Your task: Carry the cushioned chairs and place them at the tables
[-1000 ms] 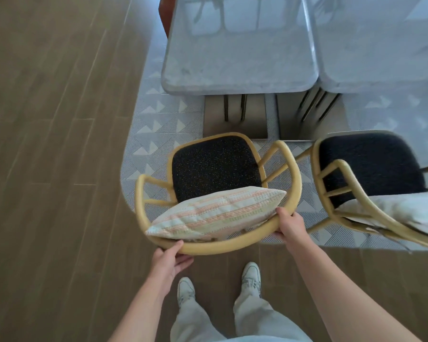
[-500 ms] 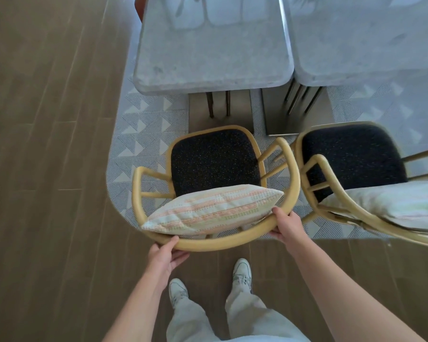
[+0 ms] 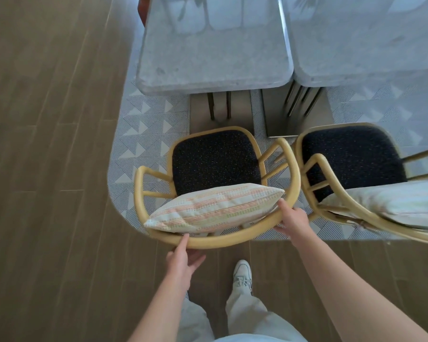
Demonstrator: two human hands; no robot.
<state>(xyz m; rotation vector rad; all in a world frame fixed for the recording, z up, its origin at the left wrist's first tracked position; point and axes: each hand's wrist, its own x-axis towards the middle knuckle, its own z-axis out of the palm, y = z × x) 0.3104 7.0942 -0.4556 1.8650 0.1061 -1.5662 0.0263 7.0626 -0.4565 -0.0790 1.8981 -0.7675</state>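
A yellow-framed chair (image 3: 215,164) with a dark speckled seat stands on the rug facing the left grey table (image 3: 213,50). A striped pillow (image 3: 215,208) leans against its curved back rail. My left hand (image 3: 183,257) holds the rail's rear left part, with the thumb on top and the fingers underneath. My right hand (image 3: 292,218) grips the rail at the rear right, beside the pillow's corner. A second matching chair (image 3: 351,156) with a pale pillow (image 3: 393,203) stands at the right, facing the right table (image 3: 356,45).
The two tables stand side by side on a patterned grey rug (image 3: 143,134). Their metal bases (image 3: 292,112) are just ahead of the chair seats. Wood floor (image 3: 47,169) lies to the left and behind. My shoe (image 3: 242,272) is right behind the held chair.
The held chair has shifted right, so its right arm now almost touches the second chair. Both hands stay on the back rail.
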